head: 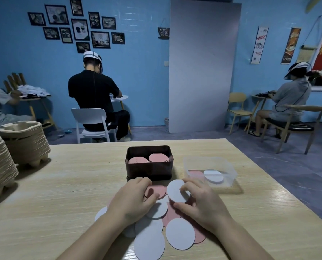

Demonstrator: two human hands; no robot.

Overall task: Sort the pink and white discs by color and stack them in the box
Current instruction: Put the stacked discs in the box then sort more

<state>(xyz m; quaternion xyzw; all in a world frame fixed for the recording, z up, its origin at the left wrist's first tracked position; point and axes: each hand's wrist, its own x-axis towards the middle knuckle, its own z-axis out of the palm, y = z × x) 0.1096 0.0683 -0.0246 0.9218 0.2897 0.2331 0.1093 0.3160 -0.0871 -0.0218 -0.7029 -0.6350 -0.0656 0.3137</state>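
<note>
**A:** Pale wooden table (62, 184), blue-walled room behind it. How far along is the sorting?

**B:** Partly done, I'd judge. At twelve o'clock from the hands sits the dark brown rectangular tin box (149, 172). Inside it, two stacks of flat round pink discs (158, 157) stand side by side. No white stack shows in there.

**A:** And the whites?

**B:** Mostly loose. A mixed heap of pink and white discs (179, 233) lies on the table at six o'clock, overlapping, under and around both hands. At two o'clock a clear plastic tub (229, 171) holds a pair of flat discs (213, 176), one pink and one white.

**A:** What are the hands doing?

**B:** The right hand (203, 201) pinches a round white disc (175, 191) between thumb and curled fingers, tilted up off the heap. The left hand (134, 199) has its fingers curled over a pink disc (157, 190) just in front of the box's near wall. It seems to grip it, though the hand hides the hold.

**A:** So what's left?

**B:** Nearly all the whites, by the look of it, plus the pinks in the heap and the pair in the tub. Whether the box has room for a white stack, I cannot tell from here.
</note>
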